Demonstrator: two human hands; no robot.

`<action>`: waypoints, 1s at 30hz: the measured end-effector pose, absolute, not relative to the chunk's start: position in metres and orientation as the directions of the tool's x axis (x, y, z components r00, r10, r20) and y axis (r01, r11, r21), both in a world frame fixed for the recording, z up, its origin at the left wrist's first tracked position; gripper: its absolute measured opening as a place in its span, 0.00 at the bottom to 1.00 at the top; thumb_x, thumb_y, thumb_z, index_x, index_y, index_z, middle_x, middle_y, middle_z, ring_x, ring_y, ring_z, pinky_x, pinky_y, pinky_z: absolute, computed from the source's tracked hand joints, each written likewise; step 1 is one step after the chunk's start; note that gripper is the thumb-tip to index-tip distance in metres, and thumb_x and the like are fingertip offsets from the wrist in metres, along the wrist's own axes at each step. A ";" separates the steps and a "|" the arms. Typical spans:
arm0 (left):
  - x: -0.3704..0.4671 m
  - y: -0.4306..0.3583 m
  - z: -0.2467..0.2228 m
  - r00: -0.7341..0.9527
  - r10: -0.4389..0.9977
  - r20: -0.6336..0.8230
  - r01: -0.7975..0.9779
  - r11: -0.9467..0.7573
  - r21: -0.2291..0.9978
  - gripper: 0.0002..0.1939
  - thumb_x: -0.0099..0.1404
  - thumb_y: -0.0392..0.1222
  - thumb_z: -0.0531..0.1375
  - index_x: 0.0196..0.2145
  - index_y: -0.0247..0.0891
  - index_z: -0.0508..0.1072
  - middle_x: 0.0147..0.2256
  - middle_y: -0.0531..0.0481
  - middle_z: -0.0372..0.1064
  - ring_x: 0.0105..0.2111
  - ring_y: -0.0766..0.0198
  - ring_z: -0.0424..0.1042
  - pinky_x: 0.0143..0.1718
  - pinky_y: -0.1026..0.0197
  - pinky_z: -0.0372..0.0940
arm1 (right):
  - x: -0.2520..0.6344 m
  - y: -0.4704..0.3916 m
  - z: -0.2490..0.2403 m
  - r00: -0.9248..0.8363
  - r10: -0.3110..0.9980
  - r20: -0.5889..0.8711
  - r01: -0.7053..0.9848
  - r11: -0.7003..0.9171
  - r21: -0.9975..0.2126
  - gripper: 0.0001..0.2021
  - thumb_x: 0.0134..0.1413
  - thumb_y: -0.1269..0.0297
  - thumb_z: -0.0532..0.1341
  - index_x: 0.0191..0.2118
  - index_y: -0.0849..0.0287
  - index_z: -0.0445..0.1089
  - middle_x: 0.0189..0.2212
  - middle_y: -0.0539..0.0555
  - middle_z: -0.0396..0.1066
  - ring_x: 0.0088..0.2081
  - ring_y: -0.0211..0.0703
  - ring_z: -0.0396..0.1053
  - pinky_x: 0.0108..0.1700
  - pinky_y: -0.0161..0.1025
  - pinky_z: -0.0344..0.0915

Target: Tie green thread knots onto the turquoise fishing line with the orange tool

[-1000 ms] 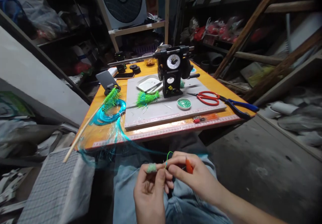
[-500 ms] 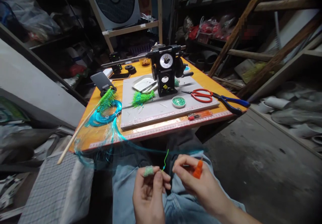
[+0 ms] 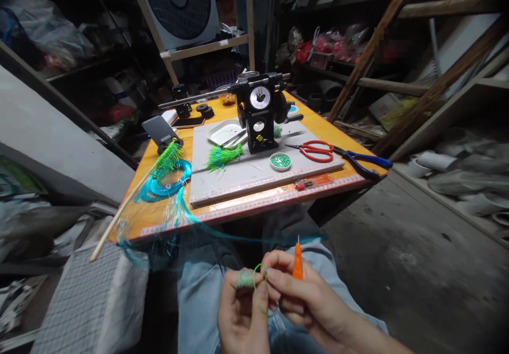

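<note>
Over my lap, my left hand (image 3: 245, 303) is closed, thumb and fingers pinching a thin bright-green cord (image 3: 255, 277). A pale green wrap (image 3: 245, 278) goes round its index finger. My right hand (image 3: 296, 285) touches it from the right, its fingertips pinching the cord's end, where a small teal spot shows. The cord bends into a loop between both hands. Tucked in my right hand, an orange-handled tool (image 3: 298, 261) stands upright with its thin metal tip up. Teal filaments (image 3: 222, 233) hang from the table's front edge just beyond my hands.
On the orange table (image 3: 167, 219) a grey board (image 3: 222, 187) carries a black winding machine (image 3: 260, 115), green fringe (image 3: 225, 156), a dish of green beads (image 3: 280, 161) and red-handled scissors (image 3: 317, 151). Blue-handled pliers (image 3: 363, 162) lie right; a fringed stick (image 3: 119, 213) and teal coil (image 3: 153, 191) lie left.
My right hand has moved left to meet my left hand and pinches the cord's end. The upright cord is now bent into a loop. The orange tool has swung more upright.
</note>
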State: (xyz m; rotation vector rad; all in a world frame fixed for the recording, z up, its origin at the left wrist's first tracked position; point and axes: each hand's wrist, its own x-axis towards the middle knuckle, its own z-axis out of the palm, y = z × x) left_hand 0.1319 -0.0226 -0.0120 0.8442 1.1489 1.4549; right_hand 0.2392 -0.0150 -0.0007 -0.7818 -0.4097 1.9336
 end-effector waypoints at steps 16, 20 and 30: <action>0.126 -0.021 -0.008 -0.075 0.986 -0.151 -0.465 0.099 0.880 0.12 0.52 0.46 0.71 0.27 0.40 0.73 0.21 0.57 0.73 0.17 0.75 0.67 0.18 0.76 0.62 | 0.230 -0.019 -0.004 -0.303 0.889 -0.344 -0.691 -0.453 -0.563 0.13 0.51 0.59 0.69 0.30 0.61 0.67 0.16 0.43 0.61 0.14 0.22 0.46 0.14 0.23 0.37; 0.121 -0.017 -0.009 -0.085 0.987 -0.139 -0.434 0.089 0.897 0.12 0.54 0.47 0.70 0.28 0.40 0.72 0.18 0.57 0.71 0.16 0.74 0.65 0.18 0.75 0.61 | 0.238 -0.013 -0.004 -0.143 0.934 -0.328 -0.736 -0.322 -0.595 0.11 0.51 0.59 0.69 0.31 0.60 0.71 0.14 0.39 0.51 0.14 0.23 0.40 0.14 0.24 0.38; 0.119 -0.016 -0.008 -0.036 0.979 -0.198 -0.413 0.166 0.895 0.14 0.53 0.47 0.70 0.28 0.38 0.72 0.17 0.55 0.71 0.14 0.75 0.65 0.17 0.75 0.58 | 0.254 -0.012 0.001 0.034 0.989 0.141 -0.397 0.143 -0.907 0.04 0.48 0.67 0.71 0.31 0.50 0.80 0.37 0.52 0.77 0.30 0.34 0.71 0.32 0.29 0.67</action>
